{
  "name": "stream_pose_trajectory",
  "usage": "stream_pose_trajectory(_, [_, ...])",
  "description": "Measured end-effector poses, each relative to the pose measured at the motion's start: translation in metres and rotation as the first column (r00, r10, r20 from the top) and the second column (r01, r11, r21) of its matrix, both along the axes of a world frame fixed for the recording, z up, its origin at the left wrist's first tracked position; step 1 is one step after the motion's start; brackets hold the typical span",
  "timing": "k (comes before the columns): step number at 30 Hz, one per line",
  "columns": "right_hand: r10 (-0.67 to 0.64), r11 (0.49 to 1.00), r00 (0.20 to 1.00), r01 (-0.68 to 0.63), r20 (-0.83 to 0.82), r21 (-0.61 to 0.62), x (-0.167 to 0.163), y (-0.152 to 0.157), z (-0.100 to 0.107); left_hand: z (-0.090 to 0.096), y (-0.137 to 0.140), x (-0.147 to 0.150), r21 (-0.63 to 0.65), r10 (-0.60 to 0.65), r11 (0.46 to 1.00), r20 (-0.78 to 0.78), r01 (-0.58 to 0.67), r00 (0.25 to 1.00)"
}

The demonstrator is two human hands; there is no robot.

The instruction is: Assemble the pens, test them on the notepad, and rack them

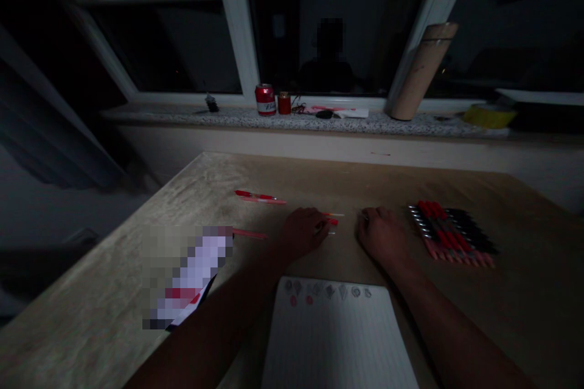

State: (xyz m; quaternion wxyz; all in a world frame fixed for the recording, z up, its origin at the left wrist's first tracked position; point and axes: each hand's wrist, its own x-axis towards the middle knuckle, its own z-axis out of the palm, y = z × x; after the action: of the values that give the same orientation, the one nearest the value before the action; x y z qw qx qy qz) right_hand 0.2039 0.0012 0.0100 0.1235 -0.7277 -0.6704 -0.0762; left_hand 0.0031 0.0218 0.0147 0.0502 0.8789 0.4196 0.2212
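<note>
My left hand (305, 232) rests on the table with its fingers curled, right beside several loose pen parts. A red pen piece (334, 222) and a thin refill-like stick (336, 214) show past its fingertips. What those fingers grip is hidden. My right hand (382, 236) is closed a little further right, with a tiny shiny bit at its fingertips, too small to name. In front of both hands lies a lined notebook (337, 340) bearing dark scribbled shapes and two red ones. A row of red and black pens (449, 231) sits right of my right hand.
Two red pens (260, 197) lie at the back left, and pink-red sticks (250, 234) lie beside a blurred phone-like object (196, 279). On the windowsill (182, 114) stand a red can (265, 100), a small red jar (283, 103) and a tall tilted cylinder (422, 73).
</note>
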Motion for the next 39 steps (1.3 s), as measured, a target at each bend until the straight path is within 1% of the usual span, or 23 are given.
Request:
stream_pose_trajectory(2, [-0.014, 1.000, 1.000, 0.014, 0.010, -0.023, 0.001, 0.001, -0.002, 0.001, 0.000, 0.000, -0.002, -0.003, 1.000, -0.003, 0.003, 1.000])
stream_pose_trajectory(4, [0.001, 1.000, 1.000, -0.001, 0.007, -0.021, 0.003, 0.003, -0.005, 0.001, -0.001, 0.000, 0.005, -0.002, 1.000, 0.005, 0.002, 1.000])
stream_pose_trajectory(7, [0.111, 0.992, 0.993, -0.109, -0.027, 0.069, 0.006, 0.005, -0.009, -0.001, 0.000, 0.000, 0.018, 0.007, 1.000, 0.020, -0.007, 1.000])
stream_pose_trajectory(9, [0.228, 0.965, 0.972, -0.216, -0.066, 0.147, 0.006, 0.006, -0.010, -0.002, 0.000, 0.000, 0.023, 0.011, 1.000, 0.021, -0.011, 1.000])
stream_pose_trajectory(11, [0.340, 0.926, 0.935, -0.314, -0.098, 0.212, 0.004, 0.006, -0.010, -0.002, 0.001, 0.000, 0.029, 0.021, 0.999, 0.020, -0.022, 1.000])
stream_pose_trajectory(13, [0.416, 0.888, 0.902, -0.376, -0.112, 0.266, 0.002, 0.005, -0.010, -0.002, 0.000, 0.000, 0.027, 0.036, 0.999, 0.018, -0.036, 0.999])
stream_pose_trajectory(15, [0.454, 0.862, 0.884, -0.404, -0.115, 0.306, 0.000, 0.004, -0.009, -0.001, 0.000, 0.001, 0.020, 0.048, 0.999, 0.019, -0.048, 0.999])
stream_pose_trajectory(21, [0.505, 0.835, 0.855, -0.449, -0.116, 0.318, -0.003, 0.001, -0.005, -0.001, 0.001, 0.001, 0.014, 0.065, 0.998, -0.001, -0.065, 0.998])
stream_pose_trajectory(26, [0.539, 0.812, 0.836, -0.481, -0.105, 0.330, -0.004, 0.001, -0.004, -0.003, 0.002, 0.000, 0.012, 0.048, 0.999, 0.005, -0.048, 0.999])
stream_pose_trajectory(32, [0.566, 0.797, 0.821, -0.521, -0.079, 0.305, -0.009, -0.002, -0.002, -0.001, 0.000, 0.002, -0.010, 0.048, 0.999, -0.003, -0.048, 0.999])
stream_pose_trajectory(35, [0.575, 0.793, 0.815, -0.531, -0.079, 0.299, -0.010, -0.003, -0.002, -0.001, 0.001, 0.002, -0.036, 0.028, 0.999, 0.014, -0.027, 1.000])
stream_pose_trajectory(39, [0.576, 0.792, 0.812, -0.526, -0.093, 0.311, -0.009, -0.002, -0.003, -0.005, 0.002, 0.001, -0.057, 0.018, 0.998, 0.082, -0.014, 0.996])
